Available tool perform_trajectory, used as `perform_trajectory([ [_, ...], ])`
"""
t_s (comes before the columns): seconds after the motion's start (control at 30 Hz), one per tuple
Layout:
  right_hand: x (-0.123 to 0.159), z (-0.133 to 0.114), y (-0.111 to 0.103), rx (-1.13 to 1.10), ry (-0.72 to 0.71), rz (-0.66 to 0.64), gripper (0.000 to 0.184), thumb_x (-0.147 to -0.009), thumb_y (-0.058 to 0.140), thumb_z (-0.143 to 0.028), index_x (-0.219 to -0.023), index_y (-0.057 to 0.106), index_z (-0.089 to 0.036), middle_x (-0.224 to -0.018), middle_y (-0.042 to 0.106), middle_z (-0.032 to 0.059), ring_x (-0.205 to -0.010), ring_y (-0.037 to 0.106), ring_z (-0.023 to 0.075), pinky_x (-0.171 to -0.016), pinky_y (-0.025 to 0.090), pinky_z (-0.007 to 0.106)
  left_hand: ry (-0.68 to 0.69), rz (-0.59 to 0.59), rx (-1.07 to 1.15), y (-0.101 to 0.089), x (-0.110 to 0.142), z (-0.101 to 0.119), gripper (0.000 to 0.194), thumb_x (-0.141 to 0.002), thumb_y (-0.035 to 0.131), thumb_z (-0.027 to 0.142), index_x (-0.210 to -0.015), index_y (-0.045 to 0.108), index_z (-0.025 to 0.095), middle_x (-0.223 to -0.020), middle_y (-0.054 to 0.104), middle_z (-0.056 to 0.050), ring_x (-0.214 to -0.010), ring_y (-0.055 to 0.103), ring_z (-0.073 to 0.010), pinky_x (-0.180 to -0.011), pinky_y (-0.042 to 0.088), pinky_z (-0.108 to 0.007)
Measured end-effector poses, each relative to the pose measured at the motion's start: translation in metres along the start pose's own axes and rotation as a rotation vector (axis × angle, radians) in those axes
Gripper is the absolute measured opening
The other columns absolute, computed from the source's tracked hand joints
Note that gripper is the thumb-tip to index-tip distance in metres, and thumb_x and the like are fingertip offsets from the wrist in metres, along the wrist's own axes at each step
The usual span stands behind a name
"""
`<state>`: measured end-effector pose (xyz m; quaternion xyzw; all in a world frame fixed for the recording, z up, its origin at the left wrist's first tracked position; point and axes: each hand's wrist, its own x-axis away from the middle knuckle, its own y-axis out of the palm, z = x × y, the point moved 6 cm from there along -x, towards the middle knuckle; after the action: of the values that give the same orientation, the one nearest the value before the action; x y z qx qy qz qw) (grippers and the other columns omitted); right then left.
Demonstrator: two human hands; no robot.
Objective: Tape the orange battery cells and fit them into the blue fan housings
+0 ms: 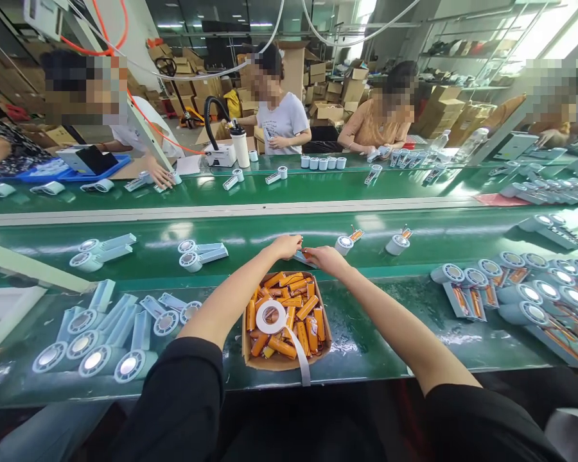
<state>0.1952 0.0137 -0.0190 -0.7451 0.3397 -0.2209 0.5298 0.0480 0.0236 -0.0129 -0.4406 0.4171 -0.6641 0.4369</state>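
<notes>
My left hand (288, 246) and my right hand (326, 258) meet over the green belt, just beyond a cardboard box (245, 333). Between them lies a light-blue handheld-fan housing (302, 258), mostly covered by the fingers. Left fingers are closed at its far end. A bit of orange, looking like a wrapped battery, shows under the pinched right fingertips. Orange batteries (312, 330) fill the box, with a roll of white tape (271, 317) on top, its loose end hanging over the front edge. Right of my hands stands a fan housing with orange inside and wires (345, 244).
Closed-looking fan housings (96, 346) cluster at left; housings with open handles (472, 289) crowd the right. Pairs of housings (197, 253) sit on the belt (260, 273). Across a pale rail (212, 212), several co-workers handle similar parts. A white post (33, 266) juts in at left.
</notes>
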Motion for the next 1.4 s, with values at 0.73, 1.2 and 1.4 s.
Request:
perform_trajectory([
  [0.73,0.059,-0.026,-0.032,0.018,0.056,0.146,0.029,-0.106,0.058,-0.031,-0.119,0.080,-0.017,-0.130,0.075,0.0159,-0.118,0.067,0.0282,-0.105,0.048,0.038,0.361,0.371,-0.037,0.031,0.259,0.019,0.022,-0.090,0.075,0.028,-0.112,0.077,0.026,-0.129,0.073,-0.008,-0.125,0.061,-0.0303,-0.107,0.054,-0.049],
  [1.2,0.172,-0.178,0.007,-0.725,-0.649,-0.755,0.049,-0.101,0.061,-0.060,-0.084,0.081,-0.019,-0.064,0.069,-0.0012,-0.055,0.057,0.0110,-0.056,0.039,0.023,0.232,0.748,-0.076,0.035,0.318,0.005,0.026,-0.098,0.058,0.018,-0.124,0.060,0.018,-0.131,0.068,-0.015,-0.154,0.037,-0.0406,-0.115,0.049,-0.064],
  [1.4,0.100,-0.117,-0.002,-0.125,-0.127,-0.017,0.021,-0.100,0.069,-0.031,-0.114,0.080,-0.019,-0.112,0.080,0.0139,-0.106,0.072,0.0277,-0.096,0.052,0.036,0.261,0.811,-0.049,0.036,0.313,0.018,0.033,-0.097,0.054,0.009,-0.129,0.055,0.017,-0.125,0.069,-0.014,-0.151,0.043,-0.0368,-0.112,0.054,-0.058],
])
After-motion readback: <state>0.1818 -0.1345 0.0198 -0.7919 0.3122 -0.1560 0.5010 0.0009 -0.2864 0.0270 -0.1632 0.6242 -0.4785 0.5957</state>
